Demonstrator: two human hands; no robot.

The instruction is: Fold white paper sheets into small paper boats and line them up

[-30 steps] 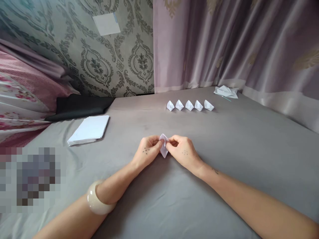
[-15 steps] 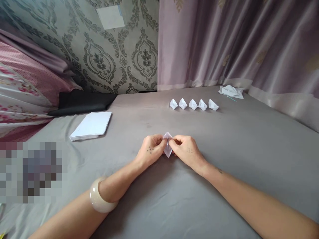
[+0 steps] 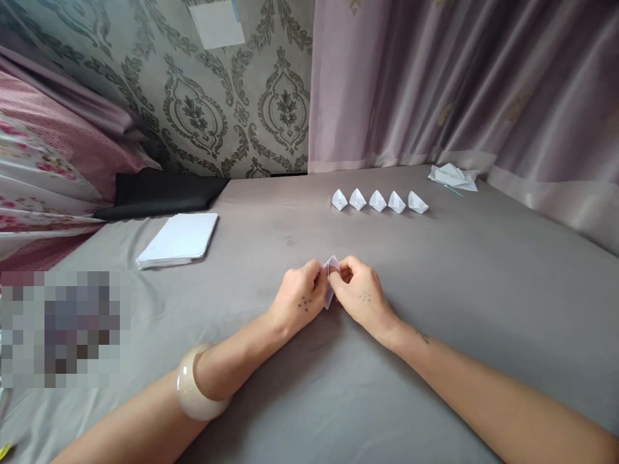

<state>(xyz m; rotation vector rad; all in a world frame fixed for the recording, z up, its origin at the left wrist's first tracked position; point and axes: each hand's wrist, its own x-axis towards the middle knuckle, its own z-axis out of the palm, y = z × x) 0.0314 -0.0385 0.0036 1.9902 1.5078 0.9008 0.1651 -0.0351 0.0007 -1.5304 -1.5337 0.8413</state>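
Note:
A small folded white paper boat [image 3: 332, 263] is held between both hands, just above the grey cloth in the middle of the view. My left hand [image 3: 300, 293] pinches its left side, with a cream bangle [image 3: 196, 386] on that wrist. Thumb and fingers of my right hand [image 3: 360, 290] grip the right side, the thumb pressing at the paper's inner fold. The fingers cover much of the boat's middle. Farther back stands a row of several finished-looking white paper boats [image 3: 378, 202].
A stack of white paper sheets [image 3: 178, 238] lies at the left on the grey cloth [image 3: 271, 225]. Crumpled or folded white papers [image 3: 453, 175] sit at the back right near the curtain [image 3: 387, 84]. A black folded item [image 3: 164, 193] lies at the back left.
My left hand has turned inward and shifted slightly right, covering more of the paper boat. The boat looks narrower and tilted. The whole view has shifted slightly.

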